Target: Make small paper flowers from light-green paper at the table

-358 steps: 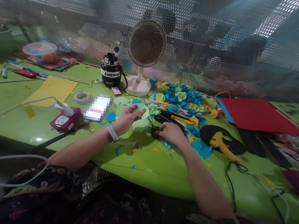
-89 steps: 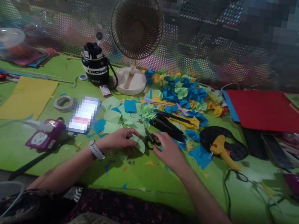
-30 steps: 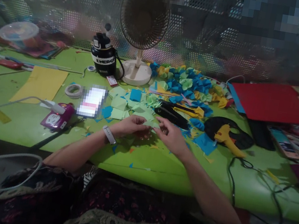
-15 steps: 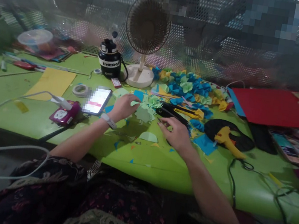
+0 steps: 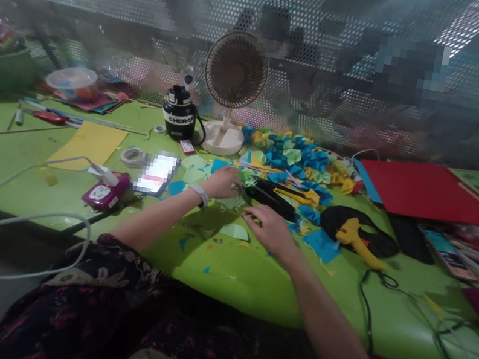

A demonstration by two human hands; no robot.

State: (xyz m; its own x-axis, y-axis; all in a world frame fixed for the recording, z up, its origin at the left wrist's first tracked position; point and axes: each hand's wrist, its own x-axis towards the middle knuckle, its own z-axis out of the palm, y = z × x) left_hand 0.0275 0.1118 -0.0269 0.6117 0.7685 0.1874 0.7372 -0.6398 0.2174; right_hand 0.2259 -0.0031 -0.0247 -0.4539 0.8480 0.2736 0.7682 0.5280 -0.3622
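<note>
My left hand (image 5: 222, 182) reaches over a scatter of light green cut paper at the middle of the table. Its fingers are curled together, with a bit of light green paper (image 5: 239, 183) at the tips. Fringed green paper (image 5: 249, 177) lies just beyond them. My right hand (image 5: 268, 228) is to the right and nearer to me, thumb and fingers apart, and I see nothing between them. Beyond it lies a long black object (image 5: 270, 198). A pale green half-round paper (image 5: 234, 231) rests on the table between my forearms.
A fan (image 5: 224, 140), a black bottle (image 5: 178, 117) and a heap of blue, yellow and green paper flowers (image 5: 294, 155) stand at the back. Leftward are a phone (image 5: 158, 173), tape (image 5: 133, 155) and purple socket block (image 5: 105, 192). A yellow glue gun (image 5: 360, 241) lies rightward.
My left hand has moved right, closer to the fringed paper. My right hand has shifted slightly left and lower. The whole view has tilted up a little.
</note>
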